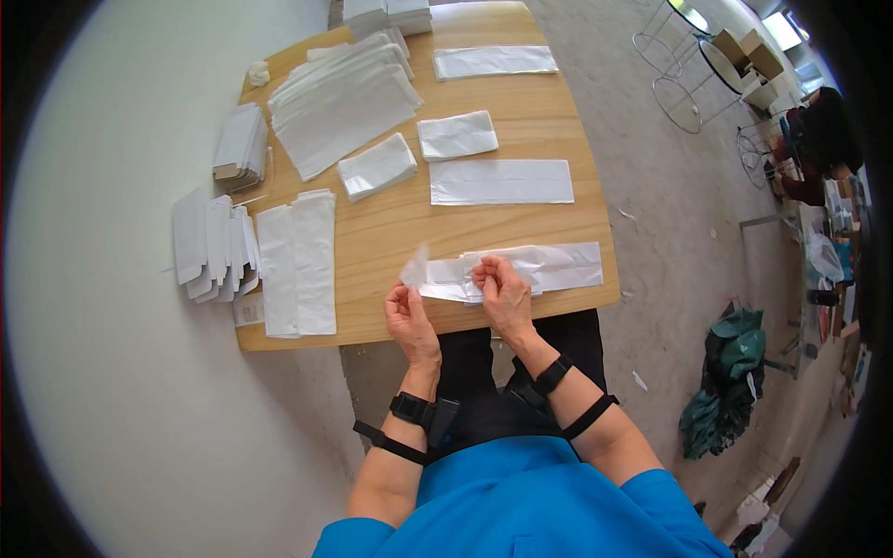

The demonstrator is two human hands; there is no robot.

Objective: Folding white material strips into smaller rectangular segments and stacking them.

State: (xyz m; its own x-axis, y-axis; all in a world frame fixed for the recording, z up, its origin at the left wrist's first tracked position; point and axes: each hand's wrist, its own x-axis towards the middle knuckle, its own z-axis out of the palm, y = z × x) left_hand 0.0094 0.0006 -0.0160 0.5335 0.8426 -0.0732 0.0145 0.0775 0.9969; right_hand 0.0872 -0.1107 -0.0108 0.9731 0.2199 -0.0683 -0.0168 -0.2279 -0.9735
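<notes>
Both my hands work over the near edge of a wooden table point(549, 112). My left hand point(406, 312) pinches a thin white strip point(415, 268) that stands up from its fingers. My right hand point(500, 290) presses and grips a long white bag point(558, 267) lying flat by the table's front edge. The strip runs from the bag's left end, under my right fingers. Beyond it lies another flat white bag point(500, 182).
Stacks of white bags point(339, 102) and folded white pieces point(377, 166) point(456, 136) cover the table's far left. Two white strips point(298, 262) lie at the left edge. Small white packets point(212, 244) sit on the white surface left. A seated person point(823, 139) is far right.
</notes>
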